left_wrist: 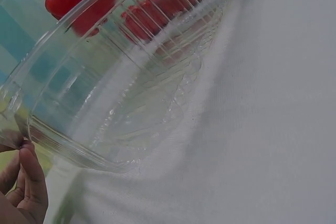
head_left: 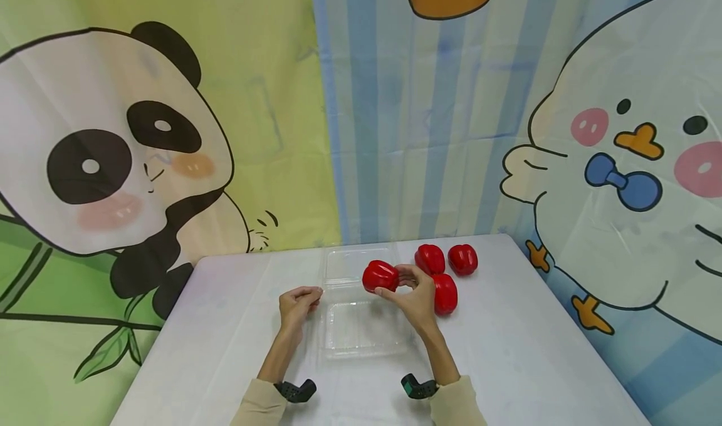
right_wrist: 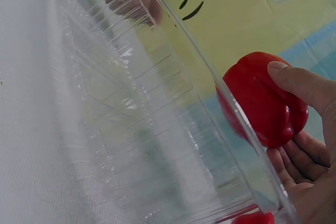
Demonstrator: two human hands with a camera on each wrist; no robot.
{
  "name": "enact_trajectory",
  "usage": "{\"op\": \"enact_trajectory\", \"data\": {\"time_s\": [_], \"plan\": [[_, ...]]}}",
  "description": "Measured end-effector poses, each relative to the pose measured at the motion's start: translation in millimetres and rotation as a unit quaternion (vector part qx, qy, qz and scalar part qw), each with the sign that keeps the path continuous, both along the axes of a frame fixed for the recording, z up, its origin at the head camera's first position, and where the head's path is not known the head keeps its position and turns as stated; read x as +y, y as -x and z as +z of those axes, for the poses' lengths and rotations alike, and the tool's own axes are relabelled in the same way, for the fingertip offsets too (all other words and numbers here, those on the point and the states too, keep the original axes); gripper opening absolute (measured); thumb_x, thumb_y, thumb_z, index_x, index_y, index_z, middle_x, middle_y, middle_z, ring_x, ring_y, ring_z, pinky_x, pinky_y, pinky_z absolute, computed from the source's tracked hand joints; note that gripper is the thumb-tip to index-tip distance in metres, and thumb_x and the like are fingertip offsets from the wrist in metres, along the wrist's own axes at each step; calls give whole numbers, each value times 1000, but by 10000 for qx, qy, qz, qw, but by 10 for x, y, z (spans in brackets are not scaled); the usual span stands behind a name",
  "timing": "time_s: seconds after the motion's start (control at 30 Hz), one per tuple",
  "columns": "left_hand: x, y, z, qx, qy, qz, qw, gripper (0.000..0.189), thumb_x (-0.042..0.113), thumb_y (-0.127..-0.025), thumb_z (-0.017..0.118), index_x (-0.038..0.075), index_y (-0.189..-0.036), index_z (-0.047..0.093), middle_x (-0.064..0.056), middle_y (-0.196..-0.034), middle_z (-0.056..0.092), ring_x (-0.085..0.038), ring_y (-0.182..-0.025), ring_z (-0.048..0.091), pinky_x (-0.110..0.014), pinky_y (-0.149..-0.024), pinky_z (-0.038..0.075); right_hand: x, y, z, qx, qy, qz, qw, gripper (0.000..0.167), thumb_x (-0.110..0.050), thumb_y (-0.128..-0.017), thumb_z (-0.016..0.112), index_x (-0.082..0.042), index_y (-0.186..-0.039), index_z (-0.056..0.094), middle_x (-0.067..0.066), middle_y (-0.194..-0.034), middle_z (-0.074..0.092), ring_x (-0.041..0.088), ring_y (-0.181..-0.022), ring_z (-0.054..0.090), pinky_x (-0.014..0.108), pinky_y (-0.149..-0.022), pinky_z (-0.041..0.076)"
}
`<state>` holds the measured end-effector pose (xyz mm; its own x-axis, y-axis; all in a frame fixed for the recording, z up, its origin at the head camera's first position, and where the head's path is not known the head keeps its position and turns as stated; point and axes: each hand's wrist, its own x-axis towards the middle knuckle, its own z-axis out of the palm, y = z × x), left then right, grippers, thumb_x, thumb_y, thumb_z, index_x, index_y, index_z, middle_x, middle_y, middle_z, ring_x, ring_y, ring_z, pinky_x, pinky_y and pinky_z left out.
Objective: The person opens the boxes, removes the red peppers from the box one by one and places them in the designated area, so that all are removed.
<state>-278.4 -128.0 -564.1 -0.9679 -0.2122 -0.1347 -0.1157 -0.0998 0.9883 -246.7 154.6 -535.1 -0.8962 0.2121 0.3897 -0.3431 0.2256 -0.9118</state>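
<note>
A clear plastic clamshell box lies on the table with its lid folded back on the far side. At the box's left side, my left hand pinches the edge between thumb and fingers, as the left wrist view shows at the rim's corner. My right hand holds a red bell pepper between thumb and fingers, raised over the far right part of the box. In the right wrist view the held pepper is partly seen through the clear rim.
Three more red bell peppers stand to the right of the box: one nearer me, one behind it and one farther right. The white-covered table ends at a cartoon-printed curtain.
</note>
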Motion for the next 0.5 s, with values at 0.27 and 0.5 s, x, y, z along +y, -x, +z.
{"op": "enact_trajectory", "data": {"time_s": [0.27, 0.5], "plan": [[-2, 3, 1, 12, 18, -13, 10000, 22, 3, -94, 80, -11, -112, 79, 0, -83, 81, -7, -69, 68, -19, -65, 60, 17, 8, 8, -26, 55, -37, 10000, 62, -17, -75, 102, -4, -129, 75, 13, -123, 79, 31, -104, 71, 64, -103, 60], [-24, 52, -37, -78, 2, -60, 10000, 21, 1, -93, 81, -13, -108, 79, -8, -87, 82, -9, -70, 69, -22, -65, 61, 45, -14, 18, -8, 73, -137, 9999, 61, -17, -74, 102, -5, -128, 75, 13, -122, 79, 32, -103, 72, 62, -103, 61]]}}
